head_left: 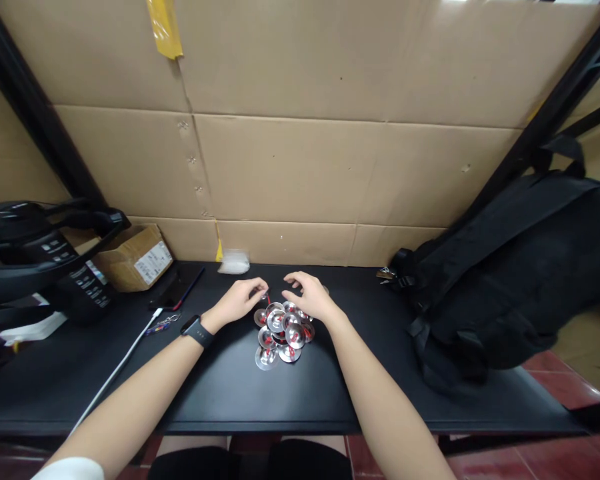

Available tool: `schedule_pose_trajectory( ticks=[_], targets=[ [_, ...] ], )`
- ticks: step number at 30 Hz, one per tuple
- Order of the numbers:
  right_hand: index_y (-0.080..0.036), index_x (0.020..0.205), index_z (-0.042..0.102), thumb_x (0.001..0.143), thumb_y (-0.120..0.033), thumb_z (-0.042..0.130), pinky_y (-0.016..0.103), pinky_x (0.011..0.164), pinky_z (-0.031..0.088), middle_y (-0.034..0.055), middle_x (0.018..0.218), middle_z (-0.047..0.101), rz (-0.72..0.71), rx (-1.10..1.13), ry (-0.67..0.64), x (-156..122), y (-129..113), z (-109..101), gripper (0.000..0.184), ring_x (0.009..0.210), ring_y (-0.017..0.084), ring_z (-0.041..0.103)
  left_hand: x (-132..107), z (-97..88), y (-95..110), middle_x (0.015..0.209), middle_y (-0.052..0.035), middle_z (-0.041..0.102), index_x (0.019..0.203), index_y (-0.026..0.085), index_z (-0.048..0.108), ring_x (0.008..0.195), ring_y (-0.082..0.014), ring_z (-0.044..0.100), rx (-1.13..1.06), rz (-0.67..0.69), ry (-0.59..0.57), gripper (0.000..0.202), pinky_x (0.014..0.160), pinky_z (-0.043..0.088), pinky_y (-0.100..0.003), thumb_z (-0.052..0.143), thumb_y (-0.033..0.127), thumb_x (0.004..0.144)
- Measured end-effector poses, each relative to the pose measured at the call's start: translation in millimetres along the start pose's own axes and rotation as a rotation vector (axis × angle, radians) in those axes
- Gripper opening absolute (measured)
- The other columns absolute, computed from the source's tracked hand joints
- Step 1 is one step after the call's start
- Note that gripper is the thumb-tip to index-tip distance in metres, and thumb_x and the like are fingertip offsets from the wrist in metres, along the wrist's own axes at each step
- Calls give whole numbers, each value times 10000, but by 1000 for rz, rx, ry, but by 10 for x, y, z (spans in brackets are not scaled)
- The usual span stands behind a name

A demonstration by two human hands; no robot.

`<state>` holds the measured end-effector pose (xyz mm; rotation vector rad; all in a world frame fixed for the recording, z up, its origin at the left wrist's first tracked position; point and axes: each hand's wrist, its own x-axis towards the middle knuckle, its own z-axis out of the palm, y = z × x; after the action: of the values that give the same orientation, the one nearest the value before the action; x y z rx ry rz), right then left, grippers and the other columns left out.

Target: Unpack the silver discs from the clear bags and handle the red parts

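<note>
A heap of shiny metal finger cymbals point(276, 321) with red loops lies on the black table in front of me. At the far left edge of the heap, my left hand point(237, 300) is closed in a pinch, with a bit of red loop and shiny metal showing at its fingertips. It wears a dark watch point(197, 331) on the wrist. My right hand point(311, 295) hovers over the heap's far right side, thumb and fingers apart and nothing visible between them. Part of the heap is hidden beneath this hand.
A clear plastic packet point(234, 262) lies by the cardboard wall point(290, 167). To the left are a phone point(176, 290) with a white cable point(115, 370), a keychain point(163, 325), a small box point(136, 259) and a black bag point(55, 267). A black backpack point(510, 267) stands right.
</note>
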<state>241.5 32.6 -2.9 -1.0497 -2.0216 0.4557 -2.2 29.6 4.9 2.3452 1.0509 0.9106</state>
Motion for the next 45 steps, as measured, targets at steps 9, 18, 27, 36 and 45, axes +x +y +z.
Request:
schedule_pose_trajectory(
  ticks=[9, 18, 27, 36, 45],
  targets=[
    [-241, 1153, 681, 750, -306, 800, 321, 833, 568, 36, 1065, 743, -104, 261, 50, -34, -379, 221, 425, 929, 200, 723, 45, 117, 139, 761, -7, 677, 844, 174, 618, 728, -141, 651, -600, -207, 134, 235, 712, 525, -257, 690, 397, 859],
    [-236, 1045, 718, 709, -344, 848, 275, 719, 534, 29, 948, 700, -103, 138, 11, -16, -364, 136, 377, 815, 170, 656, 47, 78, 69, 690, 13, 686, 658, 183, 523, 659, -135, 653, -537, -207, 223, 128, 703, 538, -273, 635, 195, 719],
    [-267, 965, 719, 727, -363, 816, 297, 708, 469, 49, 1003, 744, 399, -371, 114, -64, 150, -358, 273, 890, 232, 677, -45, -284, -674, 911, -89, 793, 897, 170, 753, 838, -227, 754, -186, -243, 310, 244, 789, 589, -332, 725, 376, 769],
    [-255, 909, 747, 641, -368, 857, 279, 748, 489, 27, 917, 767, 497, -346, 11, -122, 567, -478, 311, 868, 206, 708, 14, -155, -596, 1036, -44, 792, 959, 236, 788, 1020, -237, 731, 80, -58, 184, 232, 963, 534, -360, 626, 395, 909],
    [-259, 931, 783, 649, -483, 845, 294, 705, 487, 37, 924, 771, 479, -417, -115, -125, 570, -457, 366, 822, 227, 699, 14, -84, -668, 961, -35, 790, 922, 218, 767, 913, -223, 729, 101, -74, 169, 167, 887, 538, -335, 613, 275, 894]
  ],
)
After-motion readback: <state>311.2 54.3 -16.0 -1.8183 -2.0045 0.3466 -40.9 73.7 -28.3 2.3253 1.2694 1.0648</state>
